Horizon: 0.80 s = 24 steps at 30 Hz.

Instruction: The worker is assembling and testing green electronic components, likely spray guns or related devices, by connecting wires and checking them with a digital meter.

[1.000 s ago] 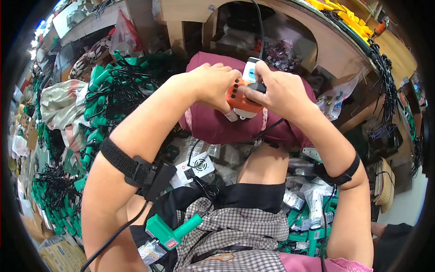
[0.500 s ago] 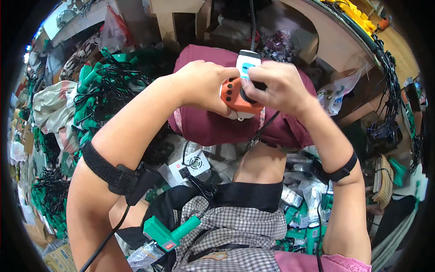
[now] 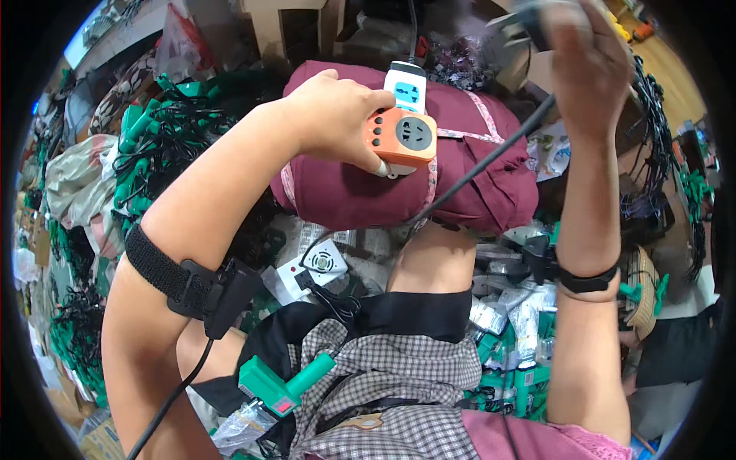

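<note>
My left hand point(image 3: 337, 115) is closed around an orange socket adapter point(image 3: 389, 144), whose dark round outlet face shows uncovered. The adapter sits against a white power strip point(image 3: 405, 80) on a maroon cloth bundle point(image 3: 345, 201). Raised at the upper right, my right hand point(image 3: 586, 88) is smeared by motion and grips a black plug point(image 3: 532, 18), whose details are blurred. From this hand a black cable point(image 3: 491, 157) slants down across the bundle, toward a small white box point(image 3: 330, 264) with a round vent near my knees. A green pistol-shaped tool point(image 3: 264, 387) lies on my lap.
Tangled green tools with black cords point(image 3: 165, 123) are heaped at the left. Beside my right leg lie several green tools and plastic-wrapped parts point(image 3: 525, 337). Black cables point(image 3: 652, 146) hang at the right edge, and a red plastic bag point(image 3: 184, 42) is at the back left.
My right hand has left the adapter and swung up and right with the plug, uncovering the outlet. The cable now stretches across the bundle. My left hand still grips the adapter.
</note>
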Available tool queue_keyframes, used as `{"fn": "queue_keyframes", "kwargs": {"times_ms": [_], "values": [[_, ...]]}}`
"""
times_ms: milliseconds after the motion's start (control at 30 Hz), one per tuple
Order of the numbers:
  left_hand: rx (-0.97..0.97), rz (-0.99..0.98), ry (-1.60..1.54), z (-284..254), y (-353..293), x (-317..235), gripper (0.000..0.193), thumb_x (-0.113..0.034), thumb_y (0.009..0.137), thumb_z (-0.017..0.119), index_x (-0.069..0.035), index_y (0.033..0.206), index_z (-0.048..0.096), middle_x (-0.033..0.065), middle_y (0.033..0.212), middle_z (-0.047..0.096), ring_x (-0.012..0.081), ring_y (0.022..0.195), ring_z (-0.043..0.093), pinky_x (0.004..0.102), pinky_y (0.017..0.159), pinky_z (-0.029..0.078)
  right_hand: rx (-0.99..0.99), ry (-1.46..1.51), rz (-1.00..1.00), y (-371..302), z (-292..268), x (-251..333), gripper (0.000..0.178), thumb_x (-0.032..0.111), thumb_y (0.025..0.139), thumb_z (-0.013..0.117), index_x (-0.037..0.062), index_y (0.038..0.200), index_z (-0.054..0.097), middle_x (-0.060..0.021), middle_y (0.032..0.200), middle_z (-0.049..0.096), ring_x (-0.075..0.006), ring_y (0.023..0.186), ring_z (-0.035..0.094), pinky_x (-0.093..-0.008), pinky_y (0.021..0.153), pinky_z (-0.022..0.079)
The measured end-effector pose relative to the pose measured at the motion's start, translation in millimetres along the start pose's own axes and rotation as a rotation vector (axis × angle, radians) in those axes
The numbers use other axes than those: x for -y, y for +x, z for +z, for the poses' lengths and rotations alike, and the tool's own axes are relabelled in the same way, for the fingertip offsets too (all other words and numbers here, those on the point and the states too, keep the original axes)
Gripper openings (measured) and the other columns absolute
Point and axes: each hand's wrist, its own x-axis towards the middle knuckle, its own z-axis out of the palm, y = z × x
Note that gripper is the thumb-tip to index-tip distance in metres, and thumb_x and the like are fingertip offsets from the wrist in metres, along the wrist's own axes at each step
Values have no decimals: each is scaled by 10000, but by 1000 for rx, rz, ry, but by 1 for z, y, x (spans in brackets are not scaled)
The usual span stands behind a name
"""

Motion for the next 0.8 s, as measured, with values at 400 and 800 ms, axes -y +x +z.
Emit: {"fn": "queue_keyframes", "kwargs": {"times_ms": [400, 800], "values": [[-30, -121, -48, 1, -14, -2, 847, -496, 598, 821, -59, 1240, 483, 152, 1090, 629, 298, 1061, 579, 403, 931, 366, 661, -296, 68, -52, 18, -18, 744, 476, 794, 708, -25, 1301, 494, -243, 1283, 519, -380, 1183, 498, -407, 1018, 404], [-499, -445, -243, 83, -84, -27, 1071, -428, 633, 841, -30, 1440, 260, 179, 1357, 456, 329, 1329, 349, 465, 1103, 214, 871, -359, -155, -83, 79, -11, 665, 480, 707, 760, -50, 1035, 530, -207, 1017, 574, -360, 991, 580, -423, 845, 487]]}}
